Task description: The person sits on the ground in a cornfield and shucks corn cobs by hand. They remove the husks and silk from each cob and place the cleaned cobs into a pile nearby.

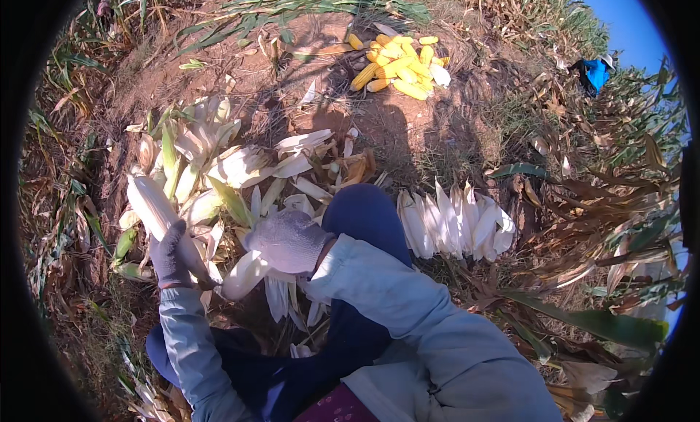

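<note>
My left hand (176, 253), in a grey knit glove, is closed around the lower part of a corn ear in pale husk (152, 203), which points up and to the left. Just right of it, my right hand (290, 241), gloved alike, grips a pale strip of corn husk (245, 275); its fingers are partly hidden under the back of the glove. Beyond both hands lies a heap of corn ears in husk and loose husks (235, 168). Right of my raised knee, pale husks (456, 222) lie side by side in a row.
Husked yellow corn cobs (404, 66) are piled on the soil farther ahead. Green corn leaves (317, 6) lie behind them. Dry stalks and leaves (607, 203) cover the ground at the right. A person in blue (595, 75) is far off at the upper right.
</note>
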Available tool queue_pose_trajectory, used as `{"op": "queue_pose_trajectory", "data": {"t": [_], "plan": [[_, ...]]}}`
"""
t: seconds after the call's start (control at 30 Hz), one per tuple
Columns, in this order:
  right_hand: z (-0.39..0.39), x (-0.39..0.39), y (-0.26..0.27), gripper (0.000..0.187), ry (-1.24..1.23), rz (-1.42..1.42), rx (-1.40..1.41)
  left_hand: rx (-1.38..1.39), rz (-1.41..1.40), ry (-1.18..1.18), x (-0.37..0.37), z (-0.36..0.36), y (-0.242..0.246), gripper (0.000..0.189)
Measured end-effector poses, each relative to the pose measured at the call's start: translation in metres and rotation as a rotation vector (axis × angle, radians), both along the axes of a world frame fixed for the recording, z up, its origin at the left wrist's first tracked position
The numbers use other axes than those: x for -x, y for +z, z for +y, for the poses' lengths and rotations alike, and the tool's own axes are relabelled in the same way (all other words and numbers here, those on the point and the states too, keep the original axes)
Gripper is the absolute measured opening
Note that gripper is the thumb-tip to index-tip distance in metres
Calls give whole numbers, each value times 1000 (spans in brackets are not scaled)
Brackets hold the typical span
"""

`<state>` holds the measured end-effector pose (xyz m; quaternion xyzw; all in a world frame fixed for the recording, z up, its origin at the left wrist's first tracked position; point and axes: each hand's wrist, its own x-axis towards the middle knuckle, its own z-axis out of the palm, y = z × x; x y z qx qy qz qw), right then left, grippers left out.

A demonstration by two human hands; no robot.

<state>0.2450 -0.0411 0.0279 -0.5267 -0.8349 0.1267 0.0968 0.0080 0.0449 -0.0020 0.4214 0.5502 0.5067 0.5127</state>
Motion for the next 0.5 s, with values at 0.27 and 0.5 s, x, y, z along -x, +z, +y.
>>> {"op": "queue_pose_trajectory", "data": {"t": [0.27, 0.5], "plan": [[-45, -99, 50, 17, -699, 571, -758, 189, -369, 25, 42, 7, -19, 47], [-171, -264, -97, 21, -1399, 713, -686, 206, -358, 34, 28, -6, -6, 46]]}}
